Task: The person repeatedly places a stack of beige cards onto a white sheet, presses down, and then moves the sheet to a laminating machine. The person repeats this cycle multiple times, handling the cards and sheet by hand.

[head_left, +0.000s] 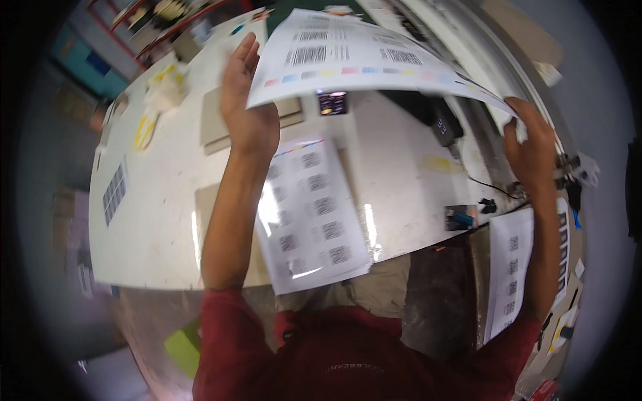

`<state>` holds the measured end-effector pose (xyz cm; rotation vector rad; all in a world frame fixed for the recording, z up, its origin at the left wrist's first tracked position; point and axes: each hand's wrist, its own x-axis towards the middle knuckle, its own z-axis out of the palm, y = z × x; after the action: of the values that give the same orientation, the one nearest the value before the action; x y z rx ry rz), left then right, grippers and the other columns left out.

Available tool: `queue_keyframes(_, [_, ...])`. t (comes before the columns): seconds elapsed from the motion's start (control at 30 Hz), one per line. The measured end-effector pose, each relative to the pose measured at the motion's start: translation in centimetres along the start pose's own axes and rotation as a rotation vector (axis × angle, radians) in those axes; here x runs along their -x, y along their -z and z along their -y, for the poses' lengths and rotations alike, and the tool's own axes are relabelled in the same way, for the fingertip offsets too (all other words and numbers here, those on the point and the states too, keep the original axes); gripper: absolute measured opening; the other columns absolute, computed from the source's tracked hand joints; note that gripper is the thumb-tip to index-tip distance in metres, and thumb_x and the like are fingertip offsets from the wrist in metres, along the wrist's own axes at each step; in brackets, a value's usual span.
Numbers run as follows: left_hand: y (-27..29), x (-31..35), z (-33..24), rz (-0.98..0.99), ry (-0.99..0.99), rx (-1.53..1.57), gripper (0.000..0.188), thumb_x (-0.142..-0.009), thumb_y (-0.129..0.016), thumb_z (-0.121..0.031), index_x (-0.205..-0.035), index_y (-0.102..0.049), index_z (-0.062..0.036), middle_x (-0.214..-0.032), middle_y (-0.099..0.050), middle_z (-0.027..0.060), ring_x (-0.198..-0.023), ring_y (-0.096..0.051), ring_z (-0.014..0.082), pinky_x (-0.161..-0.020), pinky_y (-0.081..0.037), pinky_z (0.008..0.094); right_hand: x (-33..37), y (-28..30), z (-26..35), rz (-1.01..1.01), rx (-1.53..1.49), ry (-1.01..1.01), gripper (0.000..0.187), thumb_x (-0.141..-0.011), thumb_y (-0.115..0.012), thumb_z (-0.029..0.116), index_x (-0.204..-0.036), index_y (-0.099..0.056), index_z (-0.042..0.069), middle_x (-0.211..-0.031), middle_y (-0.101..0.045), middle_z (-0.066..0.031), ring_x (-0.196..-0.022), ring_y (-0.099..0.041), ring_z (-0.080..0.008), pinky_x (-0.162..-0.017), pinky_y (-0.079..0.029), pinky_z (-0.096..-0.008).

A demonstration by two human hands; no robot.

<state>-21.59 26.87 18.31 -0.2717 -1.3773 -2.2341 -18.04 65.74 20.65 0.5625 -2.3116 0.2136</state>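
A large white printed sheet [374, 60] with black code blocks and a strip of colour patches is raised above the table, bowed in the middle. My right hand [531, 144] pinches its right corner between thumb and fingers. At the sheet's left edge, my left hand [247, 100] is open with fingers stretched upward, the edge lying against the palm; its thumb is partly hidden. Below, a stack of similar printed sheets [311, 220] lies at the table's near edge, reaching slightly over it. The raised sheet is slightly blurred.
On the white table [381, 180] are grey-brown boards [212, 120], a phone [332, 103], a black device with a lit display [445, 127] and a small box [461, 217]. A metal rail [481, 73] runs along the right. More printed sheets [511, 267] sit at lower right.
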Motion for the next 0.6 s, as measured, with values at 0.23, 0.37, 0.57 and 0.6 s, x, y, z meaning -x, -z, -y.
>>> queue_keyframes(0.23, [13.2, 8.2, -12.1, -0.009, -0.479, -0.407, 0.081, -0.088, -0.070, -0.030, -0.147, -0.031, 0.0110, -0.138, -0.050, 0.0327, -0.133, -0.048, 0.0410, -0.117, -0.031, 0.0497, -8.8, 8.2, 8.1, 0.337, -0.338, 0.150, 0.043, -0.079, -0.065, 0.013, -0.120, -0.060, 0.001, -0.122, -0.062, -0.0162, -0.119, -0.057, -0.0287, -0.098, -0.045, -0.0414])
queue_keyframes(0.37, [16.5, 11.3, -18.3, -0.193, -0.212, -0.737, 0.070, -0.078, -0.066, 0.006, -0.143, -0.037, 0.0110, -0.129, -0.058, 0.0237, -0.117, -0.061, 0.0277, -0.101, -0.048, 0.0358, -15.4, -0.2, 13.4, 0.611, -0.644, 0.247, 0.046, -0.075, -0.064, 0.021, -0.117, -0.060, 0.001, -0.117, -0.060, -0.0162, -0.109, -0.058, -0.0286, -0.097, -0.045, -0.0409])
queue_keyframes(0.57, [29.0, 13.0, -12.0, -0.240, 0.432, -0.905, 0.061, -0.073, -0.061, 0.011, -0.133, -0.051, 0.0122, -0.116, -0.066, 0.0186, -0.104, -0.066, 0.0221, -0.090, -0.053, 0.0313, -10.6, -19.0, 23.6, 0.961, -0.447, 0.270, 0.043, -0.073, -0.070, 0.017, -0.112, -0.065, -0.003, -0.114, -0.065, -0.0258, -0.099, -0.066, -0.0404, -0.089, -0.054, -0.0450])
queue_keyframes(0.6, [31.0, 13.7, -10.2, -0.227, 0.504, -0.938, 0.062, -0.073, -0.061, 0.011, -0.134, -0.050, 0.0129, -0.116, -0.066, 0.0190, -0.103, -0.066, 0.0231, -0.090, -0.053, 0.0320, -8.2, -22.1, 24.7, 0.963, -0.428, 0.269, 0.045, -0.073, -0.070, 0.016, -0.112, -0.066, -0.004, -0.113, -0.066, -0.0256, -0.098, -0.067, -0.0415, -0.088, -0.055, -0.0459])
